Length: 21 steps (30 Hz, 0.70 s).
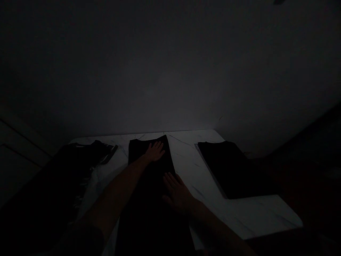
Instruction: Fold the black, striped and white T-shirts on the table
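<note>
A long black garment [149, 209] lies flat down the middle of the white marble table [255, 217], its far end narrow and squared. My left hand [156, 151] rests palm down on the garment's far part, fingers spread. My right hand [176, 193] lies flat on the same cloth nearer to me, at its right edge. Neither hand grips anything. To the left sits a dark garment with pale markings [82, 160], and to the right a folded black garment [226, 167]. The dim light hides the cloth's details.
A plain grey wall [170, 78] rises behind the table's far edge. Dark panels with straight lines [18, 156] stand at the left. Deep shadow covers the right side, and bare marble shows between the garments.
</note>
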### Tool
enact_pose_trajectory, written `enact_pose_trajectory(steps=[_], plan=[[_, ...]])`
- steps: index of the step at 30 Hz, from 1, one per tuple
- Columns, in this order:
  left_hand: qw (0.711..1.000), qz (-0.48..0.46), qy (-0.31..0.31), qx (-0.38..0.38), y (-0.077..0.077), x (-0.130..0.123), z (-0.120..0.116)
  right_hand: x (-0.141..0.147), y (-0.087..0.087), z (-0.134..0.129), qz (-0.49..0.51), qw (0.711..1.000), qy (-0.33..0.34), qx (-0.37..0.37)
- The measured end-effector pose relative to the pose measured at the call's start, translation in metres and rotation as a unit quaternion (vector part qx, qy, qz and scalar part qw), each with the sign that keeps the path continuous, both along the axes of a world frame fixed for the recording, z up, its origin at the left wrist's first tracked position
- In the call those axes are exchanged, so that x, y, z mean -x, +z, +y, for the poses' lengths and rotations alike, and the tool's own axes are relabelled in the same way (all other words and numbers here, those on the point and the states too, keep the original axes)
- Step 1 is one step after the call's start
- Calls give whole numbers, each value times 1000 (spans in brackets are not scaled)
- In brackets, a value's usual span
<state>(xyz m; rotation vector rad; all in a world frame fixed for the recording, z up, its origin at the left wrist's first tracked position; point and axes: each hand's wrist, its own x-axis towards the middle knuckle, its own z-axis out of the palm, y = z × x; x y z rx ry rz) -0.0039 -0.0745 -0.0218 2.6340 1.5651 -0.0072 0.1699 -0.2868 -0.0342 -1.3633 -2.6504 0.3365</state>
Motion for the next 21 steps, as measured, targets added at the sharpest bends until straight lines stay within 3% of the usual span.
enact_pose_trajectory(steps=[5,10,15,21], plan=[[998,-11,-6,-55,6,8,-30,-4,9,33,-17,995,-88,-53],[994,10,-2,-113,-12,28,-68,-2,1,73,-23,991,-102,-84],[990,16,-3,-139,-25,39,-71,-7,-14,84,-35,989,-123,-71],[990,6,-3,-143,-24,38,-70,0,-5,95,-25,991,-95,-93]])
